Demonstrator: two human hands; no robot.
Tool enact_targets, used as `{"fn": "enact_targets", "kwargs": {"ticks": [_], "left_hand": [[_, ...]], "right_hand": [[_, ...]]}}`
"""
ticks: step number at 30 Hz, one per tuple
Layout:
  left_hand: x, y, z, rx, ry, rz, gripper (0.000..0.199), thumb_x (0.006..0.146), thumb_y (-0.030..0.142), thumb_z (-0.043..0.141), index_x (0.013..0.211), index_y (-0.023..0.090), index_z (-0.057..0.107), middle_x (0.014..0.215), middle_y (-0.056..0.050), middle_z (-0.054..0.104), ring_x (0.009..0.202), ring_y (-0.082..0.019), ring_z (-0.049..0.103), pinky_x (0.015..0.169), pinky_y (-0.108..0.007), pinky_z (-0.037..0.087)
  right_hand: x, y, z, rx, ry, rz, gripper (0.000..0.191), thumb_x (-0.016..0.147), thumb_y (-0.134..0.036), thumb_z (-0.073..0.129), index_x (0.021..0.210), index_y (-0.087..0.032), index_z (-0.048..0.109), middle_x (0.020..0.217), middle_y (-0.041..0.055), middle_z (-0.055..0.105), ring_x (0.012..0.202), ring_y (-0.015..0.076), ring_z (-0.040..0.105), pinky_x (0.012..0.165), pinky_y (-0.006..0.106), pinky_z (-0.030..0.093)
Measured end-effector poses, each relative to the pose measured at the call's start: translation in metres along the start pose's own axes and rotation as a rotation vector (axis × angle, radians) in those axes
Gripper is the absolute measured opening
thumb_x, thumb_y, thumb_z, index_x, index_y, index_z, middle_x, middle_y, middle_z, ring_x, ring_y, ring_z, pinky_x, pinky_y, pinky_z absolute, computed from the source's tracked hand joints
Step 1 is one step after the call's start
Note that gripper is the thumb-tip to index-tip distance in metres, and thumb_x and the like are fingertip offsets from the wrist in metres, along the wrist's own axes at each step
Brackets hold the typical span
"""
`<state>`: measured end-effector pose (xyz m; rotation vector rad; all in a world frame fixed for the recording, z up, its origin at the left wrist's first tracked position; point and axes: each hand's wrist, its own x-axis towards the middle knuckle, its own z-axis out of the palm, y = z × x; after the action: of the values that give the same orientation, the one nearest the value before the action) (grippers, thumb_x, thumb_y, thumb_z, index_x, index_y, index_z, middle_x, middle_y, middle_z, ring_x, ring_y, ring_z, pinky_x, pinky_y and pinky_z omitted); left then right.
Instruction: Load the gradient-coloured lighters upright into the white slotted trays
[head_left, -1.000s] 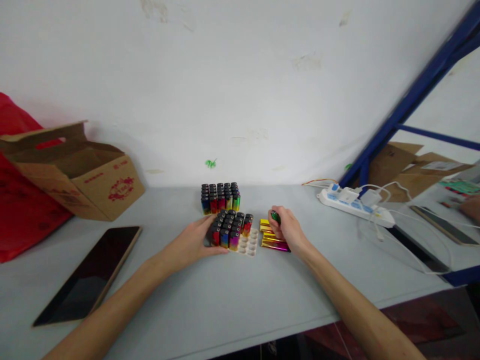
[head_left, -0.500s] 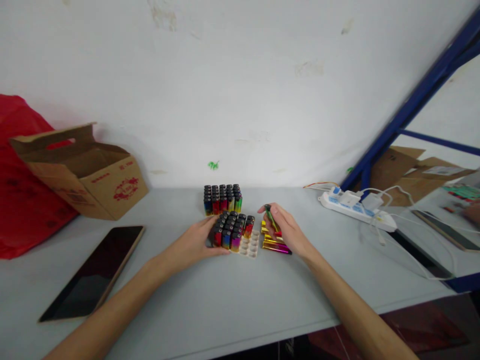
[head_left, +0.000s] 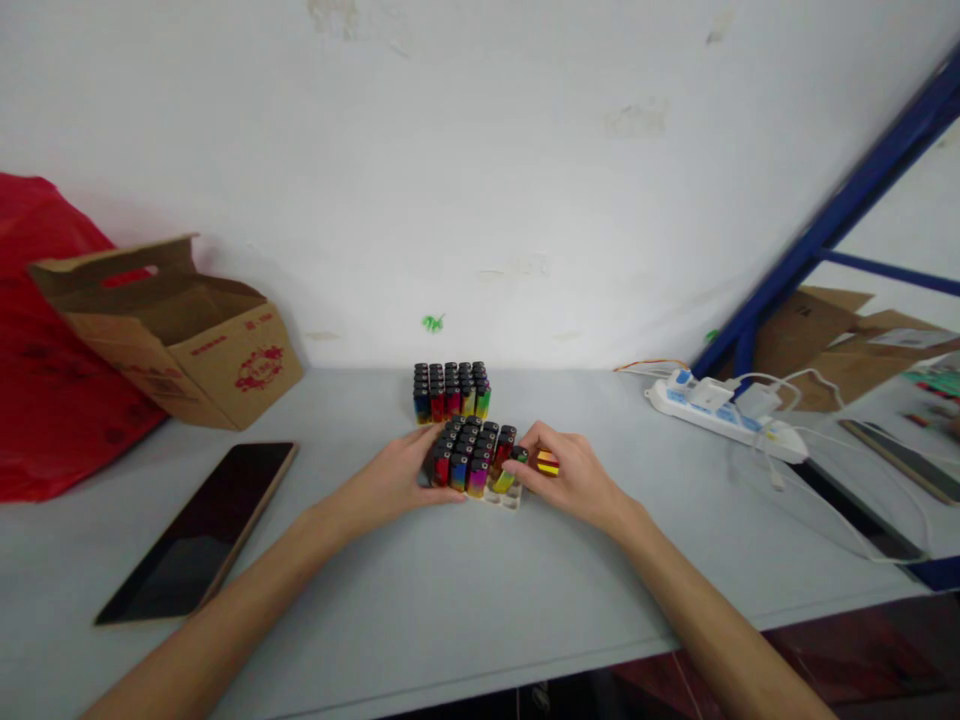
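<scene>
My left hand (head_left: 416, 468) curls round the left side of a white tray (head_left: 504, 497) packed with upright, shiny coloured lighters (head_left: 469, 458) with black tops. My right hand (head_left: 570, 468) is at the tray's right side, thumb and fingers pinching a yellow-green lighter (head_left: 506, 475), slightly tilted, over the tray's holes. Yellow and red lighter bodies (head_left: 548, 462) show through the gap between my right thumb and fingers; whether they lie in the palm or on the table I cannot tell. A few holes show at the tray's front right corner.
Behind the tray stands another block of upright lighters (head_left: 451, 392). To the left are a tablet (head_left: 199, 535), an open cardboard box (head_left: 225, 360) and a red bag (head_left: 52, 350). A power strip (head_left: 724, 412) with white cables lies right, near a blue frame (head_left: 825, 225).
My right hand has moved left to the tray, bringing the yellow-green lighter over its holes. The lighters seen below that hand earlier are now mostly hidden. My left hand stays on the tray.
</scene>
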<state>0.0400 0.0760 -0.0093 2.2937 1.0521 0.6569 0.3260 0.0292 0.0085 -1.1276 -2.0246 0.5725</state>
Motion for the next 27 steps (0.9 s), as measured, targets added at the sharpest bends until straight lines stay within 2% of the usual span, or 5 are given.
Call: {"fn": "enact_targets", "kwargs": {"ticks": [10,17,20,23,27], "left_hand": [[0.001,0.004,-0.002,-0.029,0.009,0.001,0.08,0.077,0.051,0.092,0.146,0.023,0.061,0.147,-0.013,0.071,0.132,-0.038,0.069,0.119,-0.053,0.054],[0.001,0.002,-0.001,0.006,0.014,-0.007,0.085,0.074,0.051,0.093,0.148,0.022,0.062,0.146,-0.013,0.072,0.13,-0.039,0.071,0.117,-0.047,0.056],[0.001,0.002,-0.002,0.008,0.006,-0.004,0.082,0.077,0.054,0.091,0.148,0.024,0.061,0.148,-0.012,0.071,0.131,-0.038,0.07,0.118,-0.049,0.055],[0.001,0.0,-0.002,0.012,0.0,-0.004,0.084,0.078,0.055,0.091,0.149,0.024,0.06,0.149,-0.013,0.069,0.134,-0.039,0.068,0.121,-0.052,0.052],[0.001,-0.005,0.0,0.028,0.005,-0.003,0.089,0.075,0.058,0.093,0.15,0.026,0.059,0.151,-0.015,0.068,0.135,-0.04,0.067,0.123,-0.052,0.05]], "right_hand": [[0.002,0.006,0.002,0.04,-0.026,0.042,0.035,0.1,-0.057,0.072,0.09,-0.024,0.064,0.076,0.0003,0.072,0.065,0.0167,0.061,0.065,0.028,0.046],[0.003,0.003,0.012,-0.096,-0.028,0.079,0.042,0.093,-0.057,0.08,0.076,-0.024,0.062,0.067,-0.0019,0.065,0.057,0.014,0.051,0.058,0.027,0.03],[0.005,0.005,-0.004,-0.108,-0.044,0.074,0.044,0.103,-0.057,0.067,0.075,-0.023,0.063,0.063,-0.0023,0.061,0.055,0.0138,0.049,0.059,0.028,0.031],[0.005,0.015,-0.031,-0.203,0.086,0.075,0.044,0.112,-0.047,0.05,0.077,-0.023,0.065,0.066,-0.0001,0.061,0.06,0.0162,0.053,0.064,0.03,0.037],[0.001,0.038,-0.061,-0.28,0.064,0.113,0.025,0.105,-0.039,0.06,0.094,-0.022,0.075,0.087,0.0062,0.074,0.076,0.0208,0.064,0.073,0.033,0.046]]}}
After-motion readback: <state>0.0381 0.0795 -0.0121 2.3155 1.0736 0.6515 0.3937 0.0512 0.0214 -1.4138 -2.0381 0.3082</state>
